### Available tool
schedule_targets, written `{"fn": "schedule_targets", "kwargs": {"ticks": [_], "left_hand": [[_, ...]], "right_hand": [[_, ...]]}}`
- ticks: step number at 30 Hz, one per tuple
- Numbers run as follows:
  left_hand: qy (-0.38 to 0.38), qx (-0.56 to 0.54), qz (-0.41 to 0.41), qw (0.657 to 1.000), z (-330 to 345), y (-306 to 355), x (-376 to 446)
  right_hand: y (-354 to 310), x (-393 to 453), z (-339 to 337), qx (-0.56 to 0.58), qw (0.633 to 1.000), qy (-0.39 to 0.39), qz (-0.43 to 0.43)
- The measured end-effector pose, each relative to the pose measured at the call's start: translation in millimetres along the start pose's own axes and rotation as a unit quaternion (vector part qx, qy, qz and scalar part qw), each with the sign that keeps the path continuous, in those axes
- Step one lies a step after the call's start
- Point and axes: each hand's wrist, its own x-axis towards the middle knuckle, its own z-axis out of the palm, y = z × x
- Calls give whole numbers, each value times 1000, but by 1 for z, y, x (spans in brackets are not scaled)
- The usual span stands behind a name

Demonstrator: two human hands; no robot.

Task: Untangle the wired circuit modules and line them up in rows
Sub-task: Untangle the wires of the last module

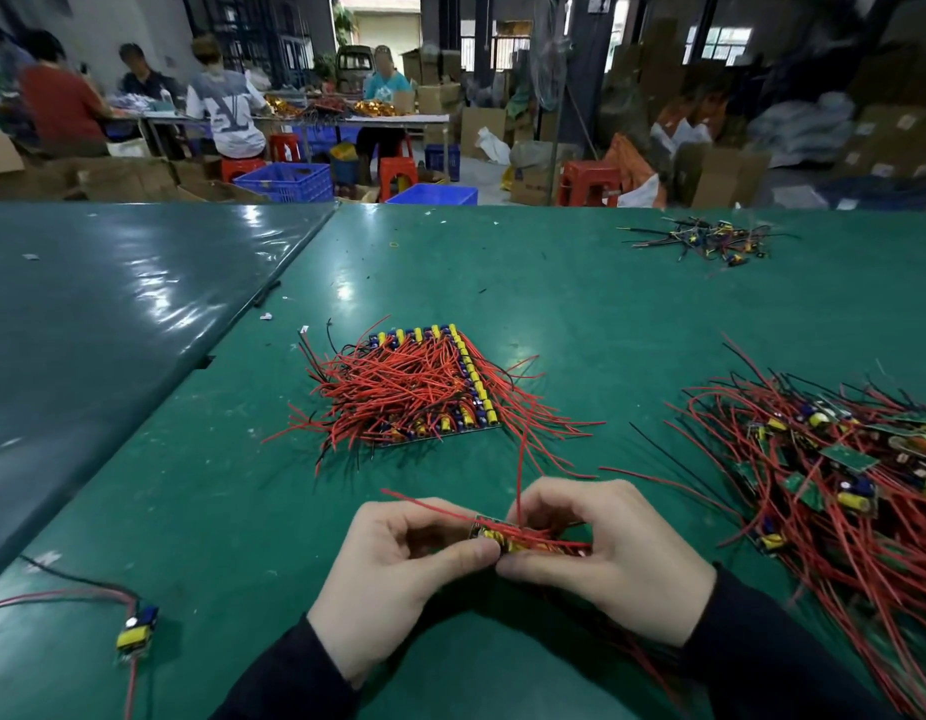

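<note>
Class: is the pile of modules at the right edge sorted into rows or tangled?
Tangled: the pile of modules lies jumbled, boards at mixed angles, wires crossing.

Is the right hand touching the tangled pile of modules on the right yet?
Apart. The head view shows the right hand pinching a small module bundle together with the left hand, with bare green table between it and the tangled pile.

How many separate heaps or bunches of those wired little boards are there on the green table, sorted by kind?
Neat block lined up in rows: 1
Tangled heaps (big heap, small far heap): 2
Bunch held in left hand and right hand: 1
Single loose module: 1
Total: 5
</note>
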Motion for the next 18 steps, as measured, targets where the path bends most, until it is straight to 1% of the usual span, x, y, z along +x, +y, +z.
{"fn": "schedule_targets", "kwargs": {"ticks": [6, 11, 13, 16, 18], "left_hand": [[-25, -29, -7, 999, 1, 5, 0], [-53, -31, -9, 998, -4, 3, -1], [-67, -48, -30, 996, -6, 2, -1], [-124, -112, -83, 982, -9, 4, -1], [-122, -108, -98, 982, -11, 6, -1]], "right_hand": [[-1, 0, -6, 65, 997, -49, -2], [-1, -1, -7, 119, 990, -78, -8], [0, -1, -8, 144, 985, -97, -5], [-1, -3, -12, 233, 963, -136, 12], [1, -3, -13, 212, 967, -138, 17]]}}
